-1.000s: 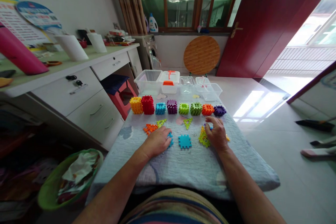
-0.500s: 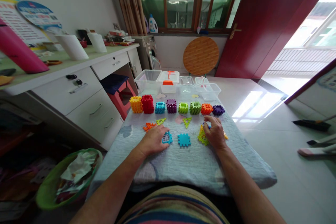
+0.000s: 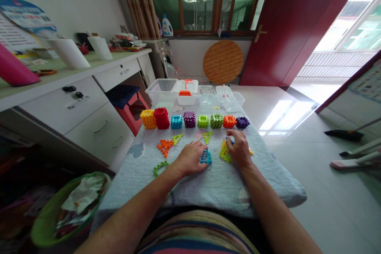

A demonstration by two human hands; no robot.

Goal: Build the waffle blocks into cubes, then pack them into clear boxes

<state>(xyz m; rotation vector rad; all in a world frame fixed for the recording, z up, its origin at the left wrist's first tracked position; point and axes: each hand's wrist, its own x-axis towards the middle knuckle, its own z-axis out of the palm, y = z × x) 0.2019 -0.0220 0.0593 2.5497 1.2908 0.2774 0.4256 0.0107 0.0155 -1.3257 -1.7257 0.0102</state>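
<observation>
My left hand (image 3: 191,158) grips a blue window-grid tile (image 3: 205,156) between thumb and fingers, low over the middle of the cloth. A plain blue tile is hidden beneath it or behind the hand. My right hand (image 3: 240,150) rests with arched fingers, thumb apart from the index, beside a yellow-green grid tile (image 3: 225,151). Bits of blue and yellow pieces show around that palm, mostly covered. Orange triangle pieces (image 3: 164,147), a lime triangle (image 3: 207,137) and a green open-frame piece (image 3: 160,168) lie nearby.
Stacks of toothed tiles stand in a row: yellow (image 3: 148,119), red (image 3: 161,118), blue, purple, greens, orange and dark purple (image 3: 242,122). Behind them are clear plastic boxes (image 3: 162,91). A green waste basket (image 3: 44,222) sits left of the cloth-covered table (image 3: 220,190).
My left hand has carried the blue window tile right, to where the plain blue tile lay. The green frame piece has come into view. My right hand keeps nearly the same pose.
</observation>
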